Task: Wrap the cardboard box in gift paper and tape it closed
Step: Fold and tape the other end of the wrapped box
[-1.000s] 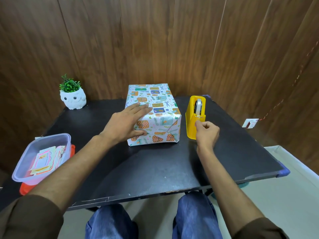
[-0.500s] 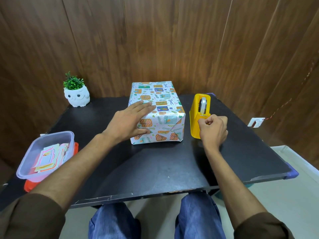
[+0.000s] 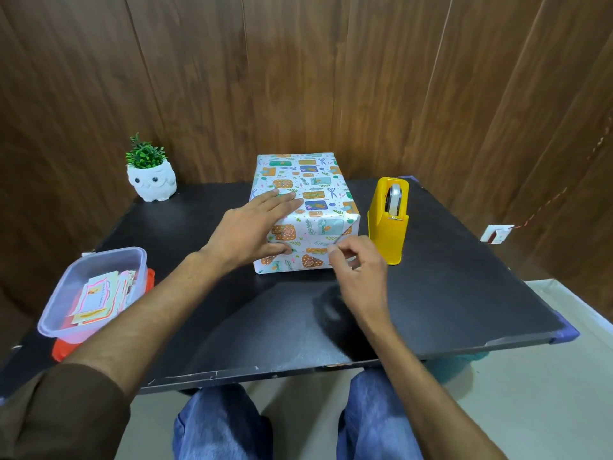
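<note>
A box wrapped in white patterned gift paper (image 3: 310, 190) stands at the middle back of the black table (image 3: 447, 293). My left hand (image 3: 255, 230) lies flat over its near left corner, fingers on top and thumb pressing the folded end flap. My right hand (image 3: 356, 273) hovers at the box's near right face, thumb and forefinger pinching a small clear piece of tape that is barely visible. A yellow tape dispenser (image 3: 388, 220) stands just right of the box.
A white owl pot with a green plant (image 3: 151, 175) sits at the back left. A clear plastic tub of paper cards (image 3: 96, 293) rests on a red lid at the left edge. Wooden panels wall the table's far side.
My right hand has left the dispenser and moved left and nearer, to the box's front face, with its fingers pinched together. My left hand has stayed on the box.
</note>
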